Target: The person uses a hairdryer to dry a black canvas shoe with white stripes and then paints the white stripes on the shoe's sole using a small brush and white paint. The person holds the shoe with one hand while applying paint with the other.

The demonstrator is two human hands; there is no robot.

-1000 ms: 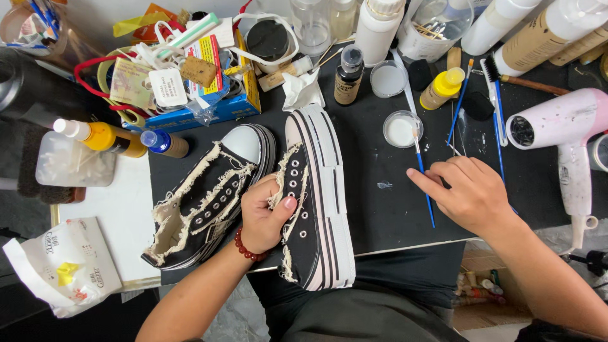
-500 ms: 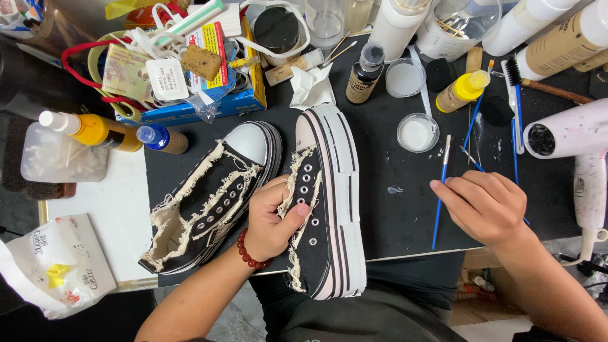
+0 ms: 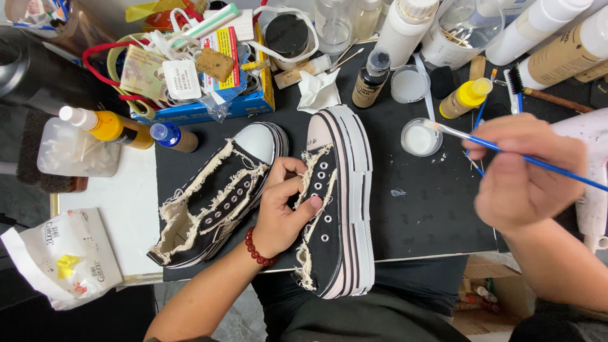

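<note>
Sneaker (image 3: 339, 209) — black canvas, frayed cream edges, thick striped platform sole — lies on its side on the black mat (image 3: 430, 209), toe toward the clutter at the back, heel hanging past the near edge. Left hand (image 3: 282, 212) grips it at the open lace area: fingers curled over the eyelet flap, thumb tucked against the tongue side. Red bead bracelet (image 3: 256, 248) on that wrist.

Second sneaker (image 3: 212, 196), same kind, lies just left of the first, white toe cap up and back, half on the mat, half on the white board (image 3: 130, 218).

Right hand (image 3: 522, 171) is raised off the mat to the right, fingers pinched together on a blue-handled paintbrush (image 3: 481, 142). Bristle tip points left, over or at the rim of a small clear dish of white liquid (image 3: 420, 137) — contact cannot be told. That dish sits just right of the held sneaker's toe.

Behind it: an empty round lid (image 3: 410, 84), a small dark bottle (image 3: 370, 79), a yellow squeeze bottle (image 3: 465, 98). Crumpled white tissue (image 3: 316, 88) near the toe. Blue box (image 3: 209, 104) heaped with cords and tags at back left; a yellow bottle with white cap (image 3: 107, 125) and a blue-capped bottle (image 3: 174, 136) lie beside it. White pouch (image 3: 63, 253) at the near left.
</note>
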